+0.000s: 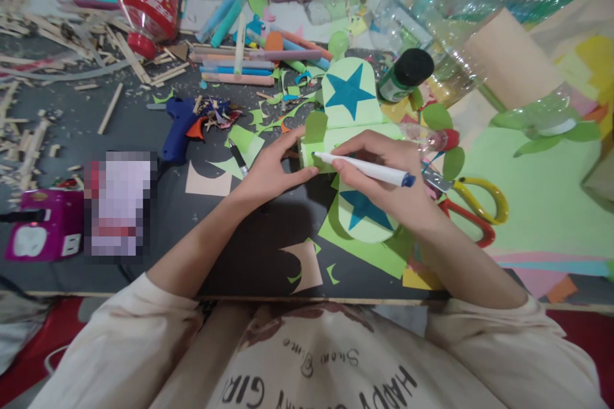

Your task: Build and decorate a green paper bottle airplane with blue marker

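Observation:
My right hand (384,172) is closed round a white pen with a blue cap (369,170), its tip pointing left onto a light green paper piece (330,140). My left hand (273,169) presses that green piece down with fingers bent and thumb on its lower edge. Under my right hand lies a rounded green card with a blue star (364,214). A second green card with a blue star (348,96) lies just beyond the piece.
Scissors with yellow and red handles (474,208) lie right of my right hand. A blue glue gun (180,128), paper scraps, coloured sticks (240,64), wooden sticks at far left, a green bottle with black cap (405,73), clear plastic bottles and a purple box (45,223) crowd the dark table.

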### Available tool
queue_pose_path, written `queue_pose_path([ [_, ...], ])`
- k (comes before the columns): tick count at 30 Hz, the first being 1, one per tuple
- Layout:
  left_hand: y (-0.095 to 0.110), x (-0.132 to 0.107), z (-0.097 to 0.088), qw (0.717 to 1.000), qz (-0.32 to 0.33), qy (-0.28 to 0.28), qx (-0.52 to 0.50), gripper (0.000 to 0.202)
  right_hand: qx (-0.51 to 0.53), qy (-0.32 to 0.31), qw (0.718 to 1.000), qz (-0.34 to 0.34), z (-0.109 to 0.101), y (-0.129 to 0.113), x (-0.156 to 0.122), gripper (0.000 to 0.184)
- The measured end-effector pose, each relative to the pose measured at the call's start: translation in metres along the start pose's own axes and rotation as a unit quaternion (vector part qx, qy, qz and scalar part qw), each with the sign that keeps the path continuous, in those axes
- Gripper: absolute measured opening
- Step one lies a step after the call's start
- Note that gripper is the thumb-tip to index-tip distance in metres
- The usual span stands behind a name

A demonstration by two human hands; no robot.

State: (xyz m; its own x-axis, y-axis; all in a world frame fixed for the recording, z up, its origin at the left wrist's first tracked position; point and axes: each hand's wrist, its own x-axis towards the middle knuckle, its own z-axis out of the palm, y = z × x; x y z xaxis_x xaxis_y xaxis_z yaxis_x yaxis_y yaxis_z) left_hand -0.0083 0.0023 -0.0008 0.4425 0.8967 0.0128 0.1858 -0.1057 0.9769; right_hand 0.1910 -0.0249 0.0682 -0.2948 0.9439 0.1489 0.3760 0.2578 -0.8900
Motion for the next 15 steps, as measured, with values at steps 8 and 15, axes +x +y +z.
queue_pose_path([
  [8,0.0018,0.0004,-0.0008,1.000,-0.011,-0.002,0.007,0.072,-0.016,-0.004,1.000,-0.012,0.0030,0.0002,-0.0002,0.012],
  [15,0.0019,-0.0004,-0.0011,1.000,-0.019,0.002,0.008,0.070,-0.021,-0.009,1.000,-0.021,0.0027,0.0023,-0.0005,0.008],
])
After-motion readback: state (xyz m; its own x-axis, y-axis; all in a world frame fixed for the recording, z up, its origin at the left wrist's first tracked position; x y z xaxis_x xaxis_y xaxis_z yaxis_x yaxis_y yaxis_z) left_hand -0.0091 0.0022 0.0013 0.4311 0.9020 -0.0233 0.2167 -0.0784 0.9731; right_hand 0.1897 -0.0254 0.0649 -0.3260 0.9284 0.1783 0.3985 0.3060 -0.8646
